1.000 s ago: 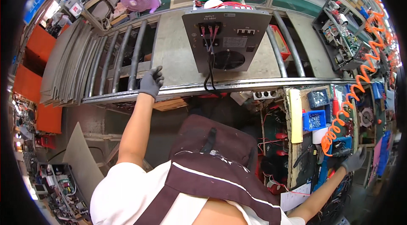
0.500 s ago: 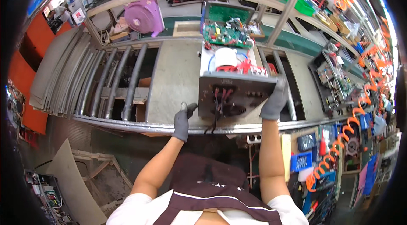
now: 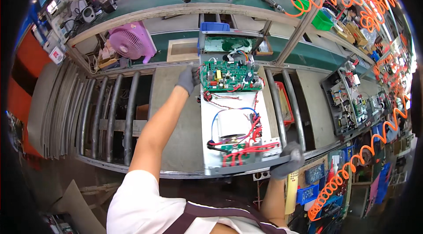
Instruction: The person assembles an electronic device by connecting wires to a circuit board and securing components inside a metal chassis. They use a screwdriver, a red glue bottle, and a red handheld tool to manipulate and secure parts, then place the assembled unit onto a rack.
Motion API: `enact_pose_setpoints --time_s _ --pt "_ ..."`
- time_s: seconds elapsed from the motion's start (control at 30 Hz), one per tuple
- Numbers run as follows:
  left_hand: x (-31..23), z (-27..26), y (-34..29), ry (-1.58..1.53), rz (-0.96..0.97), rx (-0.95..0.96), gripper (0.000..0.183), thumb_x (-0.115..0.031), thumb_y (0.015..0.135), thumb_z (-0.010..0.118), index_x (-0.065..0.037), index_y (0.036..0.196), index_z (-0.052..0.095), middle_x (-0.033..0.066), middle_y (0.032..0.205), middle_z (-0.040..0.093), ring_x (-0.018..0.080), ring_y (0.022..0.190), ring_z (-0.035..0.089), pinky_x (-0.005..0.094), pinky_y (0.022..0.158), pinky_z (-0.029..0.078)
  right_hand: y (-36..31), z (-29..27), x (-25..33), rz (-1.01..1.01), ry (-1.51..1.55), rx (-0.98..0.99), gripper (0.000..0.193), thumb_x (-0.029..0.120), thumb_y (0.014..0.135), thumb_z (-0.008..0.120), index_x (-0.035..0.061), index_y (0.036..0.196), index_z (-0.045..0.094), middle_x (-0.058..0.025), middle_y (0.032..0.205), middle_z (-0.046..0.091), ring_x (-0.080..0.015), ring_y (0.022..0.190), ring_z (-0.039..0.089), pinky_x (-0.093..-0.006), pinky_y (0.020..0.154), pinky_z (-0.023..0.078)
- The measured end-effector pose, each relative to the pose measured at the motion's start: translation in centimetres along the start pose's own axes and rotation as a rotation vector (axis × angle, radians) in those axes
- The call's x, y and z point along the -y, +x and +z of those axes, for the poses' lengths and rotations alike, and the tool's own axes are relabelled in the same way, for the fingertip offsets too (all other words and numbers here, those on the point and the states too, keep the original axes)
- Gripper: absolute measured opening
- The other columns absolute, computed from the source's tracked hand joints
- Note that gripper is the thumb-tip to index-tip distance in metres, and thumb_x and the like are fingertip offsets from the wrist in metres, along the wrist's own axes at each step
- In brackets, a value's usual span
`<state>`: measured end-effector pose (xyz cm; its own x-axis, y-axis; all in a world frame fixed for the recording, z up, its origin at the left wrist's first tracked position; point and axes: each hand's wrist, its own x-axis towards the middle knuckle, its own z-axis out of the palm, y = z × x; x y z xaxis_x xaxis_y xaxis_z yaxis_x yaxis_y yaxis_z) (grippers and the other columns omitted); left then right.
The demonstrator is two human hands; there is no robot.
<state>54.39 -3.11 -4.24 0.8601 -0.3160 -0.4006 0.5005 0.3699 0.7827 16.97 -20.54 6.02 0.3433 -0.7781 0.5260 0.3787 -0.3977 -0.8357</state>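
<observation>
Left hand (image 3: 188, 79) moved from the conveyor's near edge (image 3: 172, 174) to the circuit board (image 3: 229, 76), spanning the chassis (image 3: 210, 124) with right hand (image 3: 287, 161); fingers' grip (blurred) unclear.

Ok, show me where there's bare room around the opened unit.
Bare grey board lies left of the opened unit, up to the left-hand rollers; the left forearm crosses above it. Another bare board lies between the right-hand rollers and a second opened unit. Crowded: lower-right bench, with blue bins and orange hose.
</observation>
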Motion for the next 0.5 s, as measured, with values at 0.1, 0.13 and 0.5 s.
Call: enact_pose_setpoints --time_s 0.1,0.13,0.5 --pt "-1.8 2.0 3.3 -0.186 -0.081 0.036 0.048 -0.047 0.089 0.046 -0.003 0.105 0.055 0.0129 0.098 0.062 0.0255 0.091 0.058 0.0391 0.083 0.047 4.3 -1.6 -2.2 0.059 -0.025 0.027 0.037 0.03 0.082 0.038 0.0082 0.052 0.033 -0.0019 0.048 0.031 -0.0115 0.045 0.028 -0.0303 0.045 0.02" --pt "-1.9 3.0 4.1 -0.272 -0.113 0.027 0.045 -0.047 0.088 0.046 -0.005 0.098 0.059 0.0117 0.092 0.063 0.0249 0.087 0.059 0.0381 0.08 0.049 6.1 -3.0 -4.2 0.06 -0.002 0.029 0.038 0.031 0.082 0.038 0.0079 0.053 0.035 -0.0017 0.048 0.034 -0.0109 0.045 0.028 -0.0295 0.045 0.021" --pt "2.0 5.1 -5.6 -0.545 -0.229 0.122 0.045 -0.039 0.093 0.031 -0.006 0.116 0.051 0.0147 0.125 0.05 0.0303 0.112 0.049 0.0476 0.098 0.039 17.3 -12.3 -11.3 0.297 0.28 0.358 0.041 0.032 0.081 0.043 0.0093 0.047 0.037 -0.0049 0.046 0.033 -0.0186 0.05 0.034 -0.0344 0.052 0.029"
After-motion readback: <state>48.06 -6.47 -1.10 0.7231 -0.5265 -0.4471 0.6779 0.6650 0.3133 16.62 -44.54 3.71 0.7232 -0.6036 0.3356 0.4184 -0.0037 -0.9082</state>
